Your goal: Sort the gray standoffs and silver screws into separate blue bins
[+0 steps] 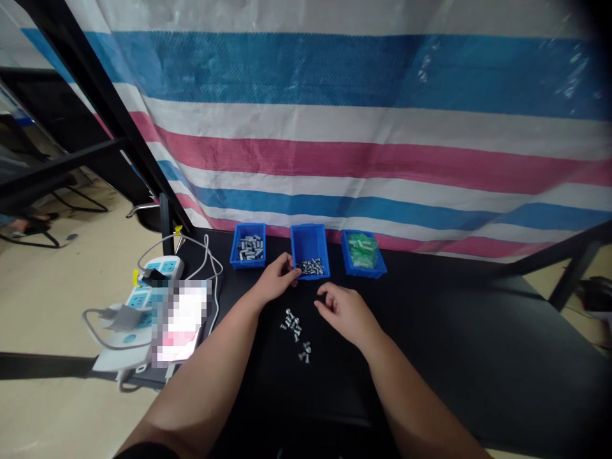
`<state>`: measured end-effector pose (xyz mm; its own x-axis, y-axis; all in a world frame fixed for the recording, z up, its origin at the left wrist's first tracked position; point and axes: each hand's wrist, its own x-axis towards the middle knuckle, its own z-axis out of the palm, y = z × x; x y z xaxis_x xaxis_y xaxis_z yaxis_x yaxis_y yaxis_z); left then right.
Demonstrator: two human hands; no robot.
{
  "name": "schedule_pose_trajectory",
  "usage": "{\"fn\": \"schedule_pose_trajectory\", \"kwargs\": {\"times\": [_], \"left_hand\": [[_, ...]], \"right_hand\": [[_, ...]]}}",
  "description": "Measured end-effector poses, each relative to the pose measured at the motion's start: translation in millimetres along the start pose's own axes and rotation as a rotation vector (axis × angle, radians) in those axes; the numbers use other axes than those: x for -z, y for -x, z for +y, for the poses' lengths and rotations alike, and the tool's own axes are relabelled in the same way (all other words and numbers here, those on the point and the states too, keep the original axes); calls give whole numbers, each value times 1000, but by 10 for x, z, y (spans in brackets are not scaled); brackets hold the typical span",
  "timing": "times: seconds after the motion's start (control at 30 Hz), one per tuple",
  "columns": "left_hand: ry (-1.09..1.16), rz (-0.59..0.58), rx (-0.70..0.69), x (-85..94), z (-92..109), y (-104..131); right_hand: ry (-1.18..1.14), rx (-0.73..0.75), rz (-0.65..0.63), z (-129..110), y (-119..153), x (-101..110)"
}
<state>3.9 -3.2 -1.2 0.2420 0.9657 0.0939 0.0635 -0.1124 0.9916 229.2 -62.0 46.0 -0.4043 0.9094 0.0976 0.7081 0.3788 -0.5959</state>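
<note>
My left hand (277, 279) is at the left front corner of the middle blue bin (310, 237), its thumb at the rim and its fingers along the outer side, closed on that corner. Small metal screws (312, 266) lie heaped at the bin's near end. Over the black table in front of the bin, my right hand (348, 312) hovers with bent fingers, a gap between thumb and forefinger and nothing visible in it. Loose screws (293, 325) lie in a small group to its left, with a few more screws (306, 352) nearer me.
Flanking the middle bin are a left blue bin (233, 260) of metal cylinders and a right blue bin (373, 273) holding a green plastic packet (363, 250). A power strip (143, 312), cables and a lit phone (184, 322) occupy the left. Striped sheeting (335, 153) hangs behind.
</note>
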Motion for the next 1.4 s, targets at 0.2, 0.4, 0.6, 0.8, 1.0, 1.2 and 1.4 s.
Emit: {"fn": "schedule_pose_trajectory", "kwargs": {"times": [0.2,0.4,0.6,0.8,1.0,1.2,1.4], "left_hand": [[-4,4,2,-2,-5,7],[2,5,6,-1,-18,-2],[12,6,-9,-5,-39,-12],[21,-4,-8,-8,7,-5],[-29,9,4,-7,-6,3],[-25,7,4,4,-5,5],[-24,-2,12,1,-5,4]], "right_hand": [[8,-147,-161,126,59,86],[-75,-74,-265,165,150,120],[-390,-79,-150,103,-43,-24],[-498,-50,204,75,-204,-114],[-408,-13,-455,66,74,57],[-377,-52,-717,-56,140,-2],[-211,116,-656,-197,159,-112]]}}
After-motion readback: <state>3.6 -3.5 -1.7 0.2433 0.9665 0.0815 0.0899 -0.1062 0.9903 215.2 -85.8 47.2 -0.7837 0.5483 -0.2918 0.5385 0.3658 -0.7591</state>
